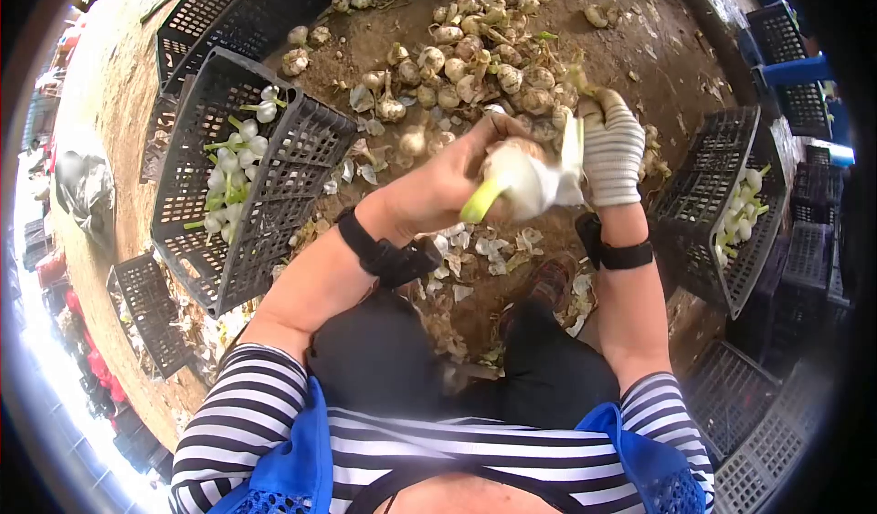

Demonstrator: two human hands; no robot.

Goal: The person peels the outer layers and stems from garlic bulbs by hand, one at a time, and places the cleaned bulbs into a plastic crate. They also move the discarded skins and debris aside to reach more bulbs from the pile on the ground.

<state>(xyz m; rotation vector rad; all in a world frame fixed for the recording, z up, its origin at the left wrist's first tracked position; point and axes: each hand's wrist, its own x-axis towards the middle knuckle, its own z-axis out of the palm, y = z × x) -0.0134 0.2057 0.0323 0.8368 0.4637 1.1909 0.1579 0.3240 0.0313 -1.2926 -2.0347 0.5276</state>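
Note:
My bare left hand (457, 176) is closed around a white onion (523, 183) with a short green shoot pointing down toward me. My right hand (612, 153), in a striped grey-white work glove, has its fingers curled beside the onion. It grips a pale strip of skin (572, 148) that rises from the bulb's right side; the fingertips are partly hidden. Just beyond both hands lies a heap of unpeeled onions (475, 57) with dry, dirty skins.
A black crate (301, 139) with peeled onions stands tilted at my left. At my right another black crate (708, 185) holds more. Loose skins (498, 249) litter the dirt floor by my shoe (555, 281). Several further crates (731, 386) line the right side.

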